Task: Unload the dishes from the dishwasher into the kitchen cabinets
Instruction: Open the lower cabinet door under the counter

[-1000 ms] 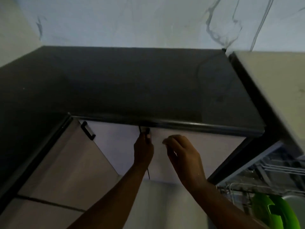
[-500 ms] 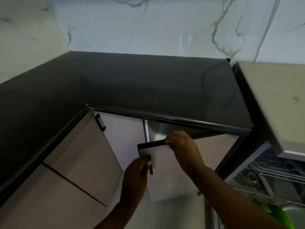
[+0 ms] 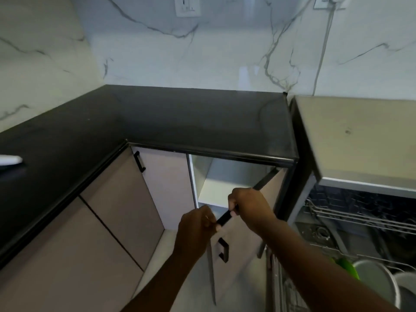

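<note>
Below the dark countertop [image 3: 202,118], a beige cabinet door [image 3: 238,239] stands swung open toward you. Your left hand [image 3: 195,230] is curled round the near end of its black top edge, and your right hand [image 3: 248,207] is curled over that edge a little farther along. The door's face is flat and matte, with a black bar handle [image 3: 223,249] just below your left hand. Behind the door, the cabinet interior [image 3: 222,183] shows smooth white walls and a white shelf.

To the left, a closed beige door carries a second black handle [image 3: 139,162], and more flat beige fronts run along the near left side. The countertop is glossy black with a rounded front lip, forming a corner. White marble-patterned wall [image 3: 202,52] with grey veins rises behind it, holding a white socket plate [image 3: 187,5] at the top.

On the right, the dishwasher [image 3: 360,140] stands open beside the cabinet, its top pale and flat. A wire rack [image 3: 360,219] sits inside. In the near right corner are round grey dishes [image 3: 373,282] and a bright green item [image 3: 346,266], partly hidden by your right forearm.
</note>
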Available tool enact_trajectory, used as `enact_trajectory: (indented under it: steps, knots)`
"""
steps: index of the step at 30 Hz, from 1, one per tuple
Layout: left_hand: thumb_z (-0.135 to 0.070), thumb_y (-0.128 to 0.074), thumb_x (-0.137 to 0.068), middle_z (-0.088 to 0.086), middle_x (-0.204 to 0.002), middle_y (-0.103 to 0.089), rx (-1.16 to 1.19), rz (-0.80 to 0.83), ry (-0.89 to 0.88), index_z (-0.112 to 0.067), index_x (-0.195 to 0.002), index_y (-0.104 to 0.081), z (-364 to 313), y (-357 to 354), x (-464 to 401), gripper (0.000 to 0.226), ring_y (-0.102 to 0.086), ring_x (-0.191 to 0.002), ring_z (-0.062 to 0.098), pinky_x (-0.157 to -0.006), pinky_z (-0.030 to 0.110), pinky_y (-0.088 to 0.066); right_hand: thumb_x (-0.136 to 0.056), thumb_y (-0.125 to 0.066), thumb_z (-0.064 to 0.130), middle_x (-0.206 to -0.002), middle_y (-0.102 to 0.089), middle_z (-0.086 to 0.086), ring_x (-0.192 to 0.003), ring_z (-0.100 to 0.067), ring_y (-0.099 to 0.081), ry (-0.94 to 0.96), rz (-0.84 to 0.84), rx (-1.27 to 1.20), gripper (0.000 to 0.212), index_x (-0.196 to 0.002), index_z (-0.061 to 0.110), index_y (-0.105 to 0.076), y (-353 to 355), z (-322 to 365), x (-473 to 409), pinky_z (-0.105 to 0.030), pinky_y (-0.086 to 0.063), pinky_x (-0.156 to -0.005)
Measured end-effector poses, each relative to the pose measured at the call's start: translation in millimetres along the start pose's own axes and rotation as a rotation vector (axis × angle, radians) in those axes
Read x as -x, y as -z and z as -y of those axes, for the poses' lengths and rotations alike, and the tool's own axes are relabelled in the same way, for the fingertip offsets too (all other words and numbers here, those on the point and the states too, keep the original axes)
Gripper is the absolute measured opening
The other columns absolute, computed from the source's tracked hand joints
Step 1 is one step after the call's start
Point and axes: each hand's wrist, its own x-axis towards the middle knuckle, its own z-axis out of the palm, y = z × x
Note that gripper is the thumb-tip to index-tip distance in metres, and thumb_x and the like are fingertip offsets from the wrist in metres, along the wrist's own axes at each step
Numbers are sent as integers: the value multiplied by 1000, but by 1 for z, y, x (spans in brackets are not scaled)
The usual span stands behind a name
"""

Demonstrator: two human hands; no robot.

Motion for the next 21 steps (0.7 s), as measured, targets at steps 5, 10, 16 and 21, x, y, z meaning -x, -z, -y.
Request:
enact_trajectory:
  steps: [5,10,16,21]
  knots:
    - [-37,-68,-82,2,-82,-66,-20,118,99,-15,-83,-63,-34,-33,32,23,-57,-74,14,-63,18,-37,-80,-67,4,-89,-68,1,-85,-11,-63,-54,-5,-61,10,-78,13,-70,15,-23,55,-17,-44,-79]
    - [-40,-68,-82,4,-85,-67,2,186,104,-9,-84,-65,-83,-77,57,31,-52,-74,10,-72,18,-36,-80,-66,1,-92,-73,-3,-88,-16,-67,-126,78,25,13,-81,10,-74,33,-56,87,-26,-51,-87]
    - [-38,-71,-80,6,-79,-71,27,359,182,-9,-79,-66,-153,-129,54,29,-68,-78,21,-81,33,-53,-83,-59,-3,-96,-70,-10,-88,-23,-67,-265,80,2,15,-86,5,-71,46,-102,121,-34,-54,-87]
    - [-36,-73,-79,9,-91,-71,-94,341,327,-9,-96,-67,-166,-135,48,32,-70,-82,22,-76,30,-55,-87,-55,3,-98,-67,-11,-91,-24,-64,-219,-39,-176,13,-94,4,-67,40,-112,138,-23,-52,-78]
